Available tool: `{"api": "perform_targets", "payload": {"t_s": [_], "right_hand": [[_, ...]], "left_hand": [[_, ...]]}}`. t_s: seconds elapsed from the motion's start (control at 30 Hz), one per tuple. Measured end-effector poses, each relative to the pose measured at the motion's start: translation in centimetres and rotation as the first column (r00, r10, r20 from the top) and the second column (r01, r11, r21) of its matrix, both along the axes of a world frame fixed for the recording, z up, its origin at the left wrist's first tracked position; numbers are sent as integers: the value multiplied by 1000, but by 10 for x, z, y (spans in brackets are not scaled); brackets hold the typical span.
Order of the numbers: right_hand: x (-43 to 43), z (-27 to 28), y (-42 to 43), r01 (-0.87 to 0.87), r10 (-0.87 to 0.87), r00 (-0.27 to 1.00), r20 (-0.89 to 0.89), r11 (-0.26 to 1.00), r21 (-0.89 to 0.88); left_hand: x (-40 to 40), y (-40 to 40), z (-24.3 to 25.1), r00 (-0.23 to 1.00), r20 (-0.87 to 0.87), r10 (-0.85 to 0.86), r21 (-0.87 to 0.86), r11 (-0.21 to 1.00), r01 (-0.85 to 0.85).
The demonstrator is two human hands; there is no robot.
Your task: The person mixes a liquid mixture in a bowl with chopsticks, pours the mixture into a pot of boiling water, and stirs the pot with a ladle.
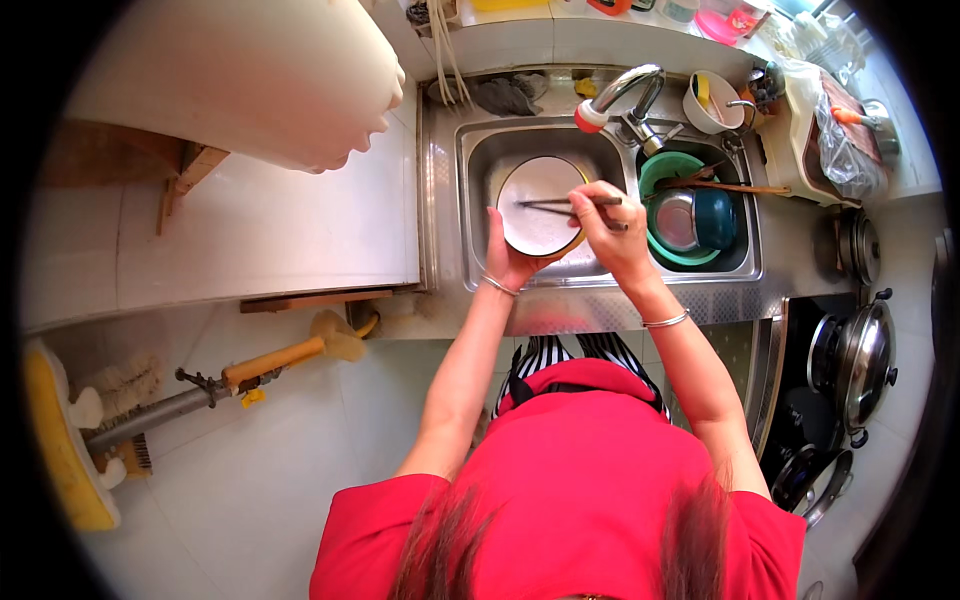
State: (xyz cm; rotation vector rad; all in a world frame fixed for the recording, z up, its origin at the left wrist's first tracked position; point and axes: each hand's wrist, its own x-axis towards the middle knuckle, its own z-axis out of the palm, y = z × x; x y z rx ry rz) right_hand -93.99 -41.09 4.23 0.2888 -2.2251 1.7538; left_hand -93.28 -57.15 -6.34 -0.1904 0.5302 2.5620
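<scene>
Over the left basin of a stainless steel double sink [444,225], my left hand [510,255] supports a round bowl [580,244] from below and the left side. Whitish content [540,229] fills much of the bowl's round opening; whether it is liquid or grain I cannot tell. My right hand [615,232] grips a pair of dark chopsticks [555,201]. Their tips dip into the whitish content near the middle of the bowl. Part of the bowl's right rim is hidden behind my right fingers.
A chrome faucet [626,86] with a red-and-white nozzle arches behind the bowl. In the right basin, a green plastic basin [664,166] holds a dark teal bowl [712,217] and a metal bowl [675,217]. A lidded pan [866,364] stands at right; a mop [157,420] is at lower left.
</scene>
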Motion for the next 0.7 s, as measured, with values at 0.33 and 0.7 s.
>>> {"api": "perform_targets", "payload": {"t_s": [0.33,0.7], "right_hand": [[-29,7,78,-26,71,894,443,994,-107],[-42,-36,54,51,-20,957,288,994,-100]], "left_hand": [[-10,-27,-34,973,-55,223,-341,912,-229],[-8,-13,-16,973,131,188,-547,833,-87]]}}
